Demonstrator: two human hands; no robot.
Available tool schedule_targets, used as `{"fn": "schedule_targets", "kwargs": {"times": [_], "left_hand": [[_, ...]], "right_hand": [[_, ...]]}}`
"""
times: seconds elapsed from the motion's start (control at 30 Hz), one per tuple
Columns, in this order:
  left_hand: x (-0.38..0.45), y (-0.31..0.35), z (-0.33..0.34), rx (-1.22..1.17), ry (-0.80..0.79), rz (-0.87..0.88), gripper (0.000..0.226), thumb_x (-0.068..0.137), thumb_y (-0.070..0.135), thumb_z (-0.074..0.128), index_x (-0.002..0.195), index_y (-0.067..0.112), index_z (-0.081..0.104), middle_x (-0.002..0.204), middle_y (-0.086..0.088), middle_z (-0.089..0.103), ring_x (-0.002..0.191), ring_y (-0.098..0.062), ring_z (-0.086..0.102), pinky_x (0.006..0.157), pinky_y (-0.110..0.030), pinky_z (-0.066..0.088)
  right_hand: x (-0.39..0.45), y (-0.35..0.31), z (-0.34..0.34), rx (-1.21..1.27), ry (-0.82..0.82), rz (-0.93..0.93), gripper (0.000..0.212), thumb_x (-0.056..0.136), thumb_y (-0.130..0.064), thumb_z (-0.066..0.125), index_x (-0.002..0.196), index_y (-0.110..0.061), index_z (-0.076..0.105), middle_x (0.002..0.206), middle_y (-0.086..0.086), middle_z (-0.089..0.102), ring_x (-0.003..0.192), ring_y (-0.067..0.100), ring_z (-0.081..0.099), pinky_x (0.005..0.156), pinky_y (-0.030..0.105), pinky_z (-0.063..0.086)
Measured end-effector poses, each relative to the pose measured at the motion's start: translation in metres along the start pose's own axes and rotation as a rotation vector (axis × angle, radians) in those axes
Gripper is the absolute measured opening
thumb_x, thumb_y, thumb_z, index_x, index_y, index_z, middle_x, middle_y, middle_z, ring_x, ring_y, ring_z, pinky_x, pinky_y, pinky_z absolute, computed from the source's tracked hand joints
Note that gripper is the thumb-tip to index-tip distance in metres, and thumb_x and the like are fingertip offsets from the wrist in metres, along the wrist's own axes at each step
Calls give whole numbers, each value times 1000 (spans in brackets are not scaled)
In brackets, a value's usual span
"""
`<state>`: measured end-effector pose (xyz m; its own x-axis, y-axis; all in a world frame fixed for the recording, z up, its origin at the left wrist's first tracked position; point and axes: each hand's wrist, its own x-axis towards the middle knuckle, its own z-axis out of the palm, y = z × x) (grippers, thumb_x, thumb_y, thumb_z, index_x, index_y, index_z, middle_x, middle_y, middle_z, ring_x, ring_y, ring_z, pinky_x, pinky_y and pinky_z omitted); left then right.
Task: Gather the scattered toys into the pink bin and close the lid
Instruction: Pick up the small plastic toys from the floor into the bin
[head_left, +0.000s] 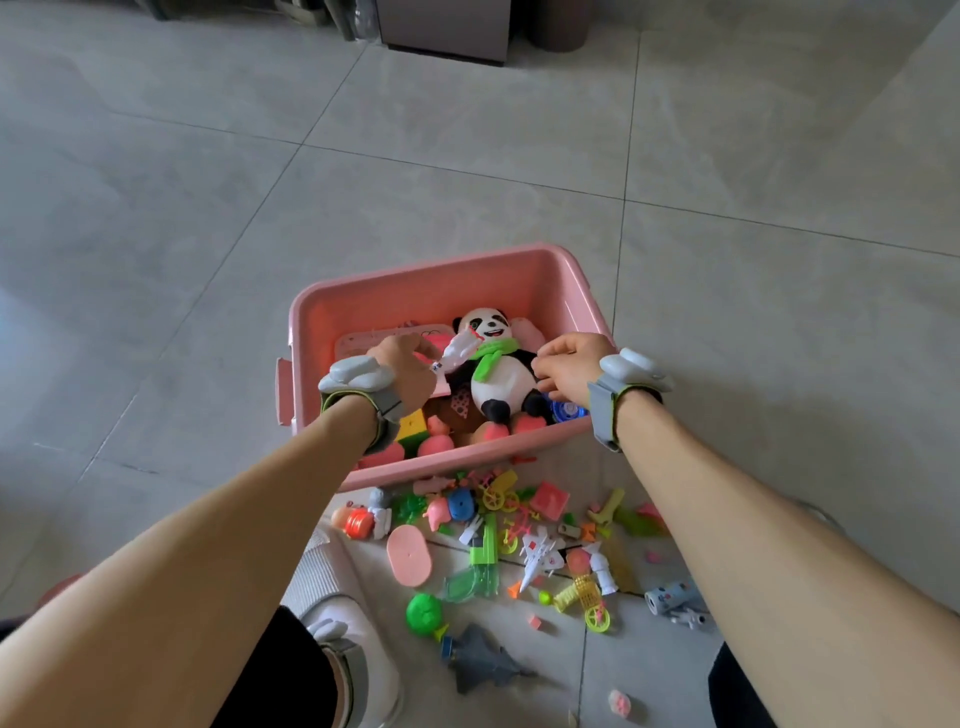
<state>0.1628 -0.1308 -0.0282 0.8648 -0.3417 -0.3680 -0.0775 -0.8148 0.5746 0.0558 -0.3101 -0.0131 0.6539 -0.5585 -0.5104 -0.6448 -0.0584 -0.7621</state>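
The pink bin (447, 291) stands open on the floor tiles, with a panda plush (501, 364) in a green scarf lying on top of several other toys. My left hand (402, 364) hovers over the bin's left half, fingers closed on a white toy plane (460, 351) that rests against the panda. My right hand (569, 366) is over the bin's right side, its fingers curled at the panda's arm with nothing visible in them. Several toys lie on the floor in front of the bin: a pink oval disc (410, 553), a green water gun (480, 569), a white jet (540, 556). No lid is in view.
More toys lie nearer me: a green ball (423, 613), a grey jet (483, 662), a yellow wheeled toy (584, 603), a white-blue cylinder (670, 597). My white shoe (343, 644) is at bottom left. A grey cabinet (447, 26) stands far back.
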Motion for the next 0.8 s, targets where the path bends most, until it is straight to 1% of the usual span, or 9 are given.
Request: {"fn": "schedule_targets", "kwargs": {"times": [0.1, 0.2, 0.27, 0.37, 0.47, 0.53, 0.6, 0.67, 0.8], "left_hand": [[19, 7, 7, 78, 4, 92, 28, 85, 9, 55, 89, 36, 63, 96, 6, 70, 82, -18, 65, 70, -27, 54], [48, 17, 21, 125, 10, 159, 32, 87, 8, 52, 108, 24, 69, 106, 1, 71, 93, -23, 66, 78, -26, 52], [67, 20, 32, 140, 39, 227, 37, 85, 5, 50, 111, 24, 70, 109, 0, 71, 99, -24, 66, 82, -25, 50], [91, 27, 40, 182, 78, 355, 39, 87, 5, 49, 113, 26, 69, 109, 1, 72, 99, -26, 66, 82, -27, 50], [117, 35, 49, 279, 88, 443, 39, 92, 6, 48, 121, 24, 66, 112, -5, 70, 100, -31, 64, 83, -34, 52], [129, 35, 51, 379, 103, 466, 39, 93, 8, 49, 124, 27, 64, 112, -10, 67, 98, -34, 63, 81, -38, 53], [144, 35, 58, 500, 59, 480, 40, 91, 6, 51, 122, 27, 65, 110, -10, 66, 96, -32, 63, 78, -39, 54], [151, 39, 64, 615, 11, 517, 33, 90, 5, 51, 113, 22, 68, 104, -8, 68, 92, -31, 64, 74, -39, 56], [165, 46, 66, 735, -38, 563, 24, 86, 6, 53, 97, 19, 69, 96, -6, 69, 86, -33, 64, 65, -33, 51]], "right_hand": [[15, 2, -5, -32, 10, 1, 10, 80, -12, 62, 74, -19, 64, 74, 6, 68, 68, 20, 64, 66, 32, 57], [44, 3, -10, -90, 1, -12, 8, 76, -14, 60, 72, -19, 65, 74, 4, 68, 78, 27, 70, 70, 40, 58], [62, 3, -8, -165, -8, -31, 9, 77, -15, 59, 74, -21, 65, 78, 2, 68, 85, 28, 70, 75, 41, 58], [78, -4, -6, -283, -51, -72, 21, 84, -12, 55, 99, -18, 67, 103, 6, 67, 99, 28, 65, 86, 37, 55], [101, -5, -4, -407, -132, -64, 41, 90, -9, 47, 131, -14, 53, 128, 9, 58, 115, 29, 56, 96, 35, 48], [114, -4, 3, -480, -162, -42, 48, 92, -9, 46, 140, -14, 44, 136, 10, 52, 121, 31, 52, 100, 36, 45], [130, 0, 10, -524, -173, -21, 51, 92, -11, 47, 142, -13, 40, 138, 12, 50, 122, 32, 51, 104, 37, 42], [137, 3, 15, -566, -207, -23, 49, 94, -13, 49, 143, -11, 38, 139, 11, 48, 124, 30, 49, 102, 31, 38], [146, 8, 26, -608, -258, -130, 49, 94, -8, 51, 141, -9, 41, 143, 13, 44, 131, 28, 44, 102, 28, 34]]}}
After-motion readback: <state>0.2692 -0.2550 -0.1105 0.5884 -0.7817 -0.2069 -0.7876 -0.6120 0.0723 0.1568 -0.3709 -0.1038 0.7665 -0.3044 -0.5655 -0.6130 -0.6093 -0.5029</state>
